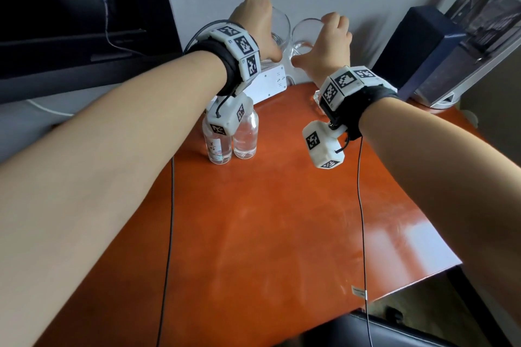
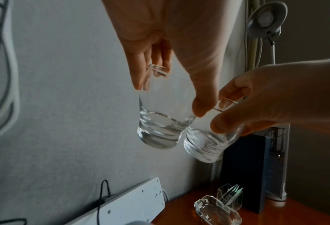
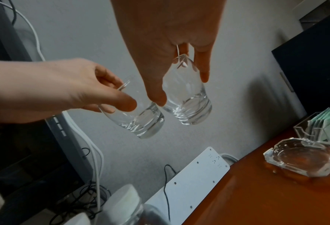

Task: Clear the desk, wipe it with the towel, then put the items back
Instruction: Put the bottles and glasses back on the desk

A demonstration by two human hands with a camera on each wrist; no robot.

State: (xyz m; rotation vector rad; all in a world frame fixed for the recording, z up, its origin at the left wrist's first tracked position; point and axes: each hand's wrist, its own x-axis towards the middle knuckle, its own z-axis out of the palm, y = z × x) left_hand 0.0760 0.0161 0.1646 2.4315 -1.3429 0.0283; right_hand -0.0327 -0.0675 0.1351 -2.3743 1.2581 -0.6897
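Our left hand [image 2: 160, 38] grips one glass [image 2: 160, 124] from above; our right hand [image 3: 169, 38] grips another glass [image 3: 187, 99], bases touching below our fingertips.

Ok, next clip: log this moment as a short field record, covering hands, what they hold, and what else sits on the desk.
left hand: grips left glass from above, lifted off the desk
right hand: grips right glass from above, also lifted
glasses: clear, side by side, near the wall
desk: orange-brown, glossy
bottles: two clear ones standing together on the desk's left side
ashtray: clear glass, at the back of the desk
packet holder: clear, holds paper packets, behind the ashtray
towel: not in view
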